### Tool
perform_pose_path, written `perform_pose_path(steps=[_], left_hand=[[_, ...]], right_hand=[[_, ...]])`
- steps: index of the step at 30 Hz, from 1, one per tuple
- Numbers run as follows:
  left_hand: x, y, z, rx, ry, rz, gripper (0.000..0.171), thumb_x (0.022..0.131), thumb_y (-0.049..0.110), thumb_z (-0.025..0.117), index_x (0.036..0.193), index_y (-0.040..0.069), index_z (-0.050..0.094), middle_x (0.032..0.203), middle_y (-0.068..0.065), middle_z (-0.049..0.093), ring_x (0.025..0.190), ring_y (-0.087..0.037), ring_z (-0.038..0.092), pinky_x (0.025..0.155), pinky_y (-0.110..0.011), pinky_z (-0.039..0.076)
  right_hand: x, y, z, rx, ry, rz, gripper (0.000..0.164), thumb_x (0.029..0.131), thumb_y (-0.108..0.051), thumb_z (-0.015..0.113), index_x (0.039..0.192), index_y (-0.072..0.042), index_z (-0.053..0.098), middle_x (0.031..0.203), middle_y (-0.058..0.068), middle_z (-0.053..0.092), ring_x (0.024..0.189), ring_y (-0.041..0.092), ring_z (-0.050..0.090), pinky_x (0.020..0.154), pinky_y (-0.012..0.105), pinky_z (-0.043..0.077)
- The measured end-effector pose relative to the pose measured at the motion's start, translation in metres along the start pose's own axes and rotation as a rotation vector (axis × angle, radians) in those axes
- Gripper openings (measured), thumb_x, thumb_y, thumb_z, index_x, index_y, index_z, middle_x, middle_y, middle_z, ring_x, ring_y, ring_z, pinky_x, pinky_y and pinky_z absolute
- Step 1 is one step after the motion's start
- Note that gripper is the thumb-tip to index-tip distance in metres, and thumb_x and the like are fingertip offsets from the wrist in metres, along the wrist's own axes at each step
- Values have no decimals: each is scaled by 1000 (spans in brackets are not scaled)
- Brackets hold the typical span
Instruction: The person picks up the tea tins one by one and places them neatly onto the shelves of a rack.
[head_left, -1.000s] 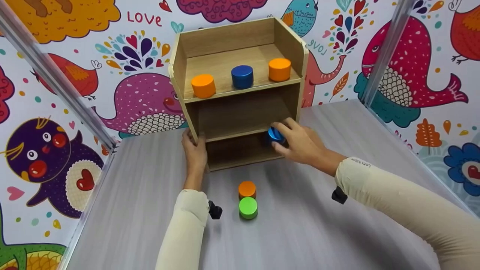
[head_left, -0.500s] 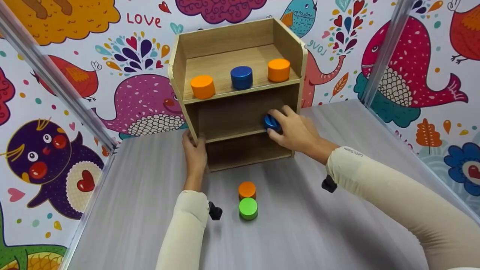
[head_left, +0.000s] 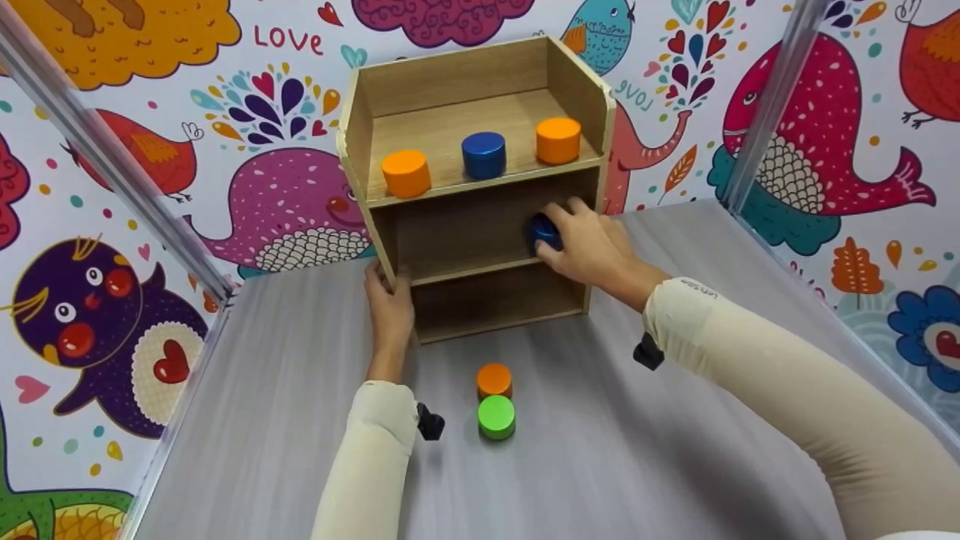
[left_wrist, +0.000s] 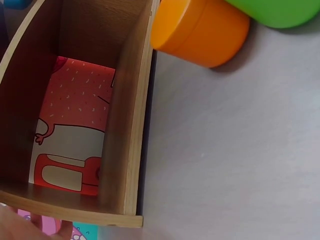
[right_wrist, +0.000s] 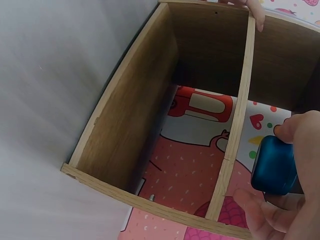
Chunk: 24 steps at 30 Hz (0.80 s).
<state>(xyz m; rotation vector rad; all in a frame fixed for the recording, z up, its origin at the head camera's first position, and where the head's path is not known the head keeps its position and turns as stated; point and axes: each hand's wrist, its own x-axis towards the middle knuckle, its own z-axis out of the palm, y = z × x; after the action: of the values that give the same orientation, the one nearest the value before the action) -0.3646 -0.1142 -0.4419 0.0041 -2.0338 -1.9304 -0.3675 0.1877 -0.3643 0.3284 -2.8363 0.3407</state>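
Observation:
A wooden shelf unit stands at the back of the table. My left hand grips its left side panel; in the left wrist view, fingers lie outside that panel. My right hand holds a blue cylinder between thumb and fingers, inside the right part of the middle compartment. In the right wrist view the blue cylinder is beyond the middle board, partly covered by the hand; whether it touches the board I cannot tell.
On the top shelf stand an orange cylinder, a blue cylinder and another orange cylinder. On the table, an orange cylinder stands behind a green cylinder. Patterned walls enclose the table.
My right hand has raised the blue cylinder from in front of the lower compartment and moved it into the middle one. My left hand has stayed on the side panel.

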Motion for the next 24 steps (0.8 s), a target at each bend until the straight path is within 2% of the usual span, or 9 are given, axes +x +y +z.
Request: perform_pose_path(steps=[7,12,14,19,24], left_hand=[[0,0,0,3,-2,-16,51,107,19,50,151,2,32,132,-18,43,112,-24,47,96,-36,39],[1,-1,0,6,-4,29,50,106,16,51,150,-1,33,116,-13,46,96,-23,44,84,-35,36],[4,-8,0,3,-4,43,50,106,16,51,150,-1,33,114,-12,46,95,-23,43,83,-36,35],[15,-30,2,5,10,42,52,107,23,51,152,4,32,124,-14,47,103,-24,45,91,-37,37],[18,-36,2,24,19,45,52,107,28,51,152,9,33,128,-14,47,106,-23,48,92,-37,39]], right_hand=[[7,1,0,4,-27,38,59,95,-46,65,145,-20,50,135,18,54,99,40,64,94,60,54],[8,3,4,-5,-17,36,59,94,-46,65,145,-19,51,135,18,55,98,41,65,93,60,53],[8,3,6,-5,-9,33,59,94,-46,65,144,-19,52,134,19,56,97,41,65,92,60,54],[6,5,11,5,-5,37,58,94,-45,66,143,-17,53,132,19,57,95,42,66,91,60,54],[2,6,13,-1,-18,48,58,94,-45,67,143,-17,52,134,20,56,97,43,65,91,61,54]])
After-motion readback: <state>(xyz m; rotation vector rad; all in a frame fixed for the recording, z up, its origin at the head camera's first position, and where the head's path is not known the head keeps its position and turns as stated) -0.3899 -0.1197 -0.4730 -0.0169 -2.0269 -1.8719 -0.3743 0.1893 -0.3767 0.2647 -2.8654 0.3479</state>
